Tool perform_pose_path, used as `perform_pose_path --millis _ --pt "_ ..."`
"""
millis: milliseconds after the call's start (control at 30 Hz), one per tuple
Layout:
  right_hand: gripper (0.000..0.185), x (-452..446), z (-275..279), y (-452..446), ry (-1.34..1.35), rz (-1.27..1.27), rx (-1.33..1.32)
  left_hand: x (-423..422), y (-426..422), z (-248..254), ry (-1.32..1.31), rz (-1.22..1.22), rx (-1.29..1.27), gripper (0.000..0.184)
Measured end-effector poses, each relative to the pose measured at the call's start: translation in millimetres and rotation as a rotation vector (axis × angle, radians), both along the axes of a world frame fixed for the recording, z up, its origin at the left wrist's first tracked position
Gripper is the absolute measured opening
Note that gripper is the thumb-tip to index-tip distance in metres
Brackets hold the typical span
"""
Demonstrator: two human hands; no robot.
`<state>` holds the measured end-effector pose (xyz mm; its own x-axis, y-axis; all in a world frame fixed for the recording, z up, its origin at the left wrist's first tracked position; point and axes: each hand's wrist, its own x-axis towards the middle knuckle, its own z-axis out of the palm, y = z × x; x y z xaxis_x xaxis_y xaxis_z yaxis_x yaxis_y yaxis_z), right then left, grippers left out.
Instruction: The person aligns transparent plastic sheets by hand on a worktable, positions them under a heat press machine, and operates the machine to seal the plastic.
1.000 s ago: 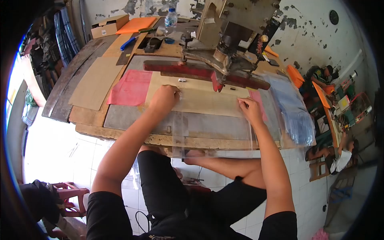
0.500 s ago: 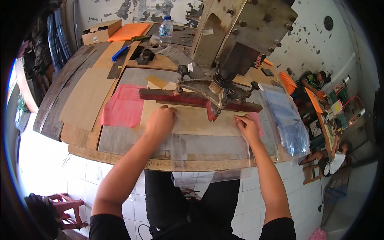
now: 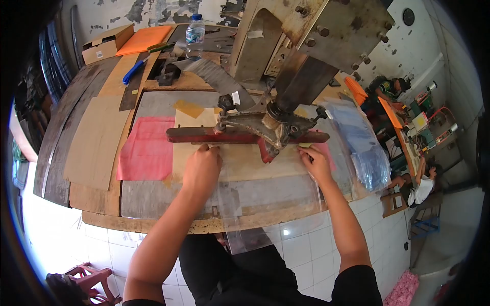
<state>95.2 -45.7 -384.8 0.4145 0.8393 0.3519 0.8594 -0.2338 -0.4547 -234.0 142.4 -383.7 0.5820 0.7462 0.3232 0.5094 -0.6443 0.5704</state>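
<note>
Clear plastic formed a wide, thin sheet (image 3: pixel 268 206), stretched between the fingers of both hands and running down from them, past the table's front edge, to hang above the person's lap. At its upper left corner, the left hand (image 3: pixel 201 171) had its fingers curled nearly closed, with the film pinched at the tips. At the upper right corner, the right hand (image 3: pixel 316 164) held its thumb and bent forefinger together on the film, the other fingers folded in.

Just beyond both sets of fingertips lay a long red bar (image 3: pixel 194 135), carried by a metal press (image 3: pixel 278 122). Beneath the film, between the hands, was a cream board (image 3: pixel 250 166) on a grey plate (image 3: pixel 158 199). Left of the left fingers spread a pink sheet (image 3: pixel 145 148), and farther left a brown cardboard piece (image 3: pixel 97 143). To the right of the right fingers, a stack of clear plastic (image 3: pixel 352 143) lay near the edge of the wooden table (image 3: pixel 143 224). Well ahead of the left fingers were a blue-handled cutter (image 3: pixel 133 73) and an upright water bottle (image 3: pixel 195 36).
</note>
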Motion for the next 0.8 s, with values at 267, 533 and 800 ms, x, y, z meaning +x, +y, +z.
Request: perform_pose_path --millis 267,533,800 --pt "0.024 -2.9 3.9 -0.8 -0.009 0.031 0.023 -2.8 -1.7 4.0 -0.014 0.012 -0.008 0.022" --pt "0.024 -1.2 2.3 0.5 -0.084 0.061 0.069 -9.8 -8.0 12.5 0.125 0.053 0.089 0.025" --pt "0.024 -5.4 11.2 0.9 -0.027 0.059 0.038 -8.0 -12.9 8.5 0.131 0.000 0.193 0.033"
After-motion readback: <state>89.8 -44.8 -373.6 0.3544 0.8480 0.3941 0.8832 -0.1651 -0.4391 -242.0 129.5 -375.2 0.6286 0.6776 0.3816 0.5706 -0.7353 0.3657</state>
